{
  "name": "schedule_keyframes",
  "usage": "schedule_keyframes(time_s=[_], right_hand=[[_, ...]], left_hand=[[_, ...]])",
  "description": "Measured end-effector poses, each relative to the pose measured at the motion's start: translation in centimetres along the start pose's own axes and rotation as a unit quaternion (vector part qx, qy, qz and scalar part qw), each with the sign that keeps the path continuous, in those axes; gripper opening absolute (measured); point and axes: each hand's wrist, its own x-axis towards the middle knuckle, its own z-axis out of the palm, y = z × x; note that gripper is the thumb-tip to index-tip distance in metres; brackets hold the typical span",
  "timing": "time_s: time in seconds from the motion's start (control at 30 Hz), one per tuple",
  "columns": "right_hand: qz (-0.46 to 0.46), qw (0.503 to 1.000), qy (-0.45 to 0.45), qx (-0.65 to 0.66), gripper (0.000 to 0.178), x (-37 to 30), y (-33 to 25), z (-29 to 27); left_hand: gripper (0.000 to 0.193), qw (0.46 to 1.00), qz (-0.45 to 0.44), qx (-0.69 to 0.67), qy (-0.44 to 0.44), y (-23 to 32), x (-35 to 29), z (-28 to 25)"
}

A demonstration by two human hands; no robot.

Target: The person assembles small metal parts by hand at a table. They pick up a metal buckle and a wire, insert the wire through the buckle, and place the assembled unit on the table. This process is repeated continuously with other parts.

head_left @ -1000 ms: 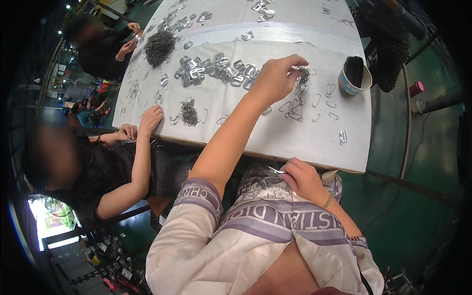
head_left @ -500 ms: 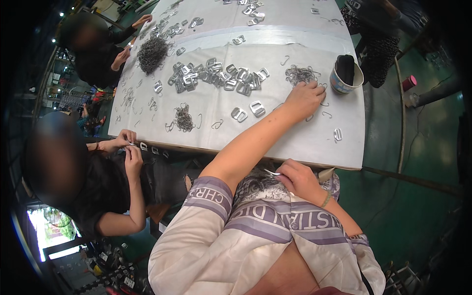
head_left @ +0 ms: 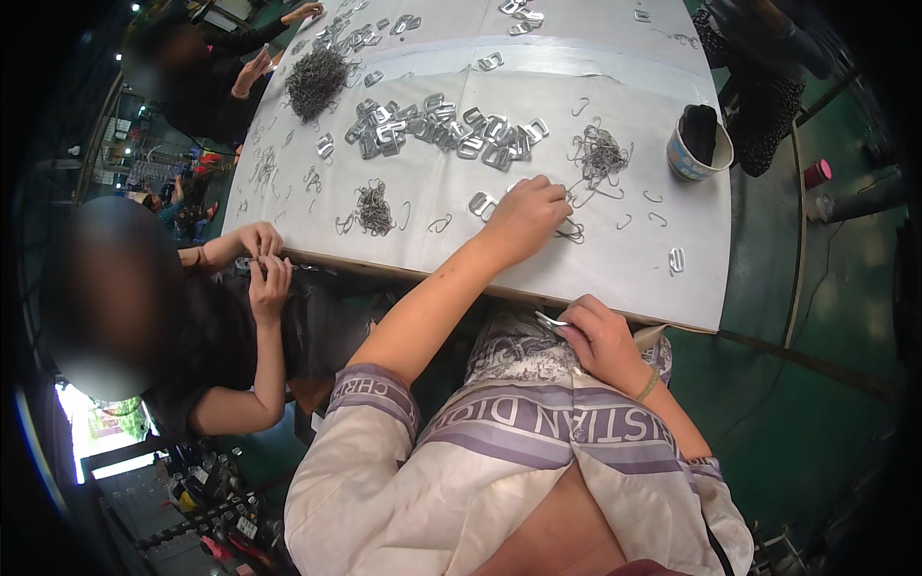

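Over the table, my left hand (head_left: 526, 219) is closed, with bent wire hooks (head_left: 572, 231) at its fingertips. A tangled pile of wire hooks (head_left: 601, 156) lies just beyond, with some wires trailing toward my fingers. One silver metal buckle (head_left: 482, 204) sits beside my left hand, and another is partly hidden behind it. Below the table's front edge, my right hand (head_left: 605, 341) pinches a silver buckle (head_left: 550, 322) close to my lap. Loose hooks (head_left: 656, 219) and a single buckle (head_left: 676, 260) lie to the right.
A heap of buckles (head_left: 495, 139) spreads across the table's middle, with hook piles (head_left: 373, 209) and a large dark tangle (head_left: 315, 84) to the left. A paper cup (head_left: 687, 168) holding something black stands at the right edge. Two co-workers' hands (head_left: 261, 261) are along the left side.
My left hand has drawn back from the hook pile, toward me and leftward, with hooks at its fingers. The pile is now uncovered. My right hand still pinches its buckle.
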Motion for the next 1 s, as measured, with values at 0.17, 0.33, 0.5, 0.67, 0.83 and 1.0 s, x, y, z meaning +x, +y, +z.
schedule_keyframes(time_s=[0.17,0.33,0.5,0.67,0.83,1.0], right_hand=[[-0.019,1.000,0.016,0.010,0.013,-0.1,0.1,0.5],[-0.012,1.000,0.021,0.006,0.013,-0.2,-0.3,0.7],[-0.005,0.999,0.033,0.018,0.013,-0.1,-0.5,0.9],[0.026,0.997,0.047,0.056,0.015,-0.1,-0.1,1.2],[0.060,0.993,0.056,0.080,0.014,0.4,-0.5,1.0],[0.071,0.985,0.088,0.133,0.014,0.5,-0.4,1.9]], left_hand=[[0.006,0.992,0.045,0.083,-0.081,1.5,0.3,0.6],[0.005,0.994,0.047,0.092,-0.041,1.6,0.0,1.2],[0.005,0.999,-0.028,-0.034,-0.001,1.3,-0.9,0.3],[0.007,0.964,-0.204,-0.171,-0.025,1.2,-3.0,-1.3],[0.008,0.877,-0.319,-0.357,-0.034,3.4,-3.6,-5.3],[0.007,0.896,-0.205,-0.392,0.028,7.6,-7.0,-6.9]])
